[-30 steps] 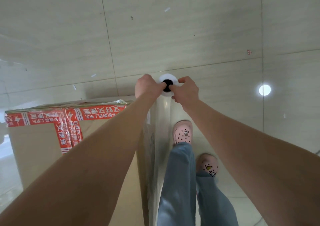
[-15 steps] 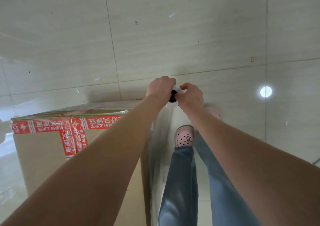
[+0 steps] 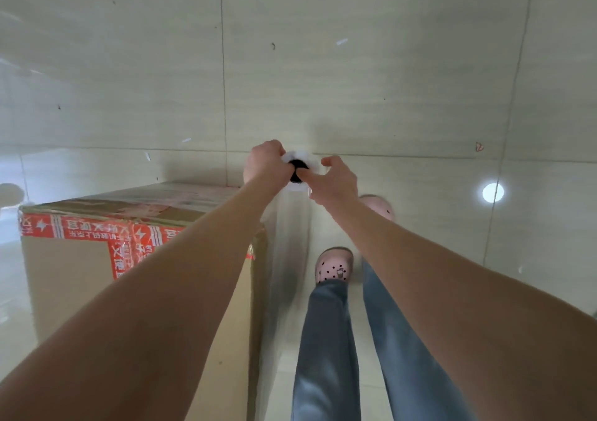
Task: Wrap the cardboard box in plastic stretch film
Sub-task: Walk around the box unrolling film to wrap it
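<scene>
Beside the box, left hand, right hand and roll moved forward.

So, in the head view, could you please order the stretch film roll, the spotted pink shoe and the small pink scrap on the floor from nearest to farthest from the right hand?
1. Stretch film roll: gripped by the right hand, just to its left.
2. Spotted pink shoe: on the floor, below the hand.
3. Pink scrap: on the floor, far to the right.
</scene>
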Demonstrator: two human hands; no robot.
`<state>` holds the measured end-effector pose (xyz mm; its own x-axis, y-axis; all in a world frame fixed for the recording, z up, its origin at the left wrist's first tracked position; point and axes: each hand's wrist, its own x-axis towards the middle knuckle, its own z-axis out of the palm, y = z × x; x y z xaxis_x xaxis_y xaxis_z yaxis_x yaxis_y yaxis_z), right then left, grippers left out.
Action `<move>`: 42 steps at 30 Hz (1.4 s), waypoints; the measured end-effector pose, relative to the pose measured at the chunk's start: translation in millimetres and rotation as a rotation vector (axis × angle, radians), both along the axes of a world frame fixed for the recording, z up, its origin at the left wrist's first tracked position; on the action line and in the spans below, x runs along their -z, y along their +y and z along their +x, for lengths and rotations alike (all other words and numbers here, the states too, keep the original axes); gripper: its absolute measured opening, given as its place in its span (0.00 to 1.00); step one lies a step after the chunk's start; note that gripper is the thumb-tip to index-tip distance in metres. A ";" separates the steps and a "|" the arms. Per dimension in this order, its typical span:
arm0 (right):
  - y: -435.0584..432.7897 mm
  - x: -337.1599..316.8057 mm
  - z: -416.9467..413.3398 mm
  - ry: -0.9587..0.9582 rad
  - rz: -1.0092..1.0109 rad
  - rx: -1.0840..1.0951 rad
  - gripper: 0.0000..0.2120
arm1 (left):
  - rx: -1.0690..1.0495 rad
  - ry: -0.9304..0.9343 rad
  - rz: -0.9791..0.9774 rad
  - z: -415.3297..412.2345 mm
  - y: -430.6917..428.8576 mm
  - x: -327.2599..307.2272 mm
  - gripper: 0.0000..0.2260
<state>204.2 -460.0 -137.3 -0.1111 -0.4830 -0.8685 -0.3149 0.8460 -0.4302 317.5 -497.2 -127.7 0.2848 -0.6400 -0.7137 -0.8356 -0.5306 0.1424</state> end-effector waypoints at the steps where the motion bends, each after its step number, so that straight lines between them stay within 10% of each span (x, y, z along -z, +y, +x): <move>1: -5.2 -0.4 5.7 -0.042 -0.002 0.017 0.26 | -0.047 -0.008 -0.009 4.5 -0.9 0.2 0.05; 16: -32.1 -6.6 48.3 0.032 0.008 -0.209 0.10 | -0.220 0.035 0.013 37.0 2.9 -5.1 0.21; 26: -51.0 -8.1 55.3 0.105 0.020 -0.321 0.14 | 0.256 -0.037 -0.025 45.1 -24.9 -2.2 0.11; 38: -106.0 -10.3 98.6 0.124 0.030 -0.295 0.20 | -0.741 0.086 -0.042 82.9 -37.0 3.6 0.10; 42: -112.7 -7.4 113.0 0.123 -0.034 -0.339 0.10 | -0.767 0.104 -0.003 93.8 -33.0 4.7 0.11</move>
<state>317.1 -572.7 -129.9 -0.0423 -0.5386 -0.8415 -0.6265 0.6703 -0.3976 411.3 -530.1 -132.4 0.5808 -0.2930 -0.7595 -0.2169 -0.9550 0.2025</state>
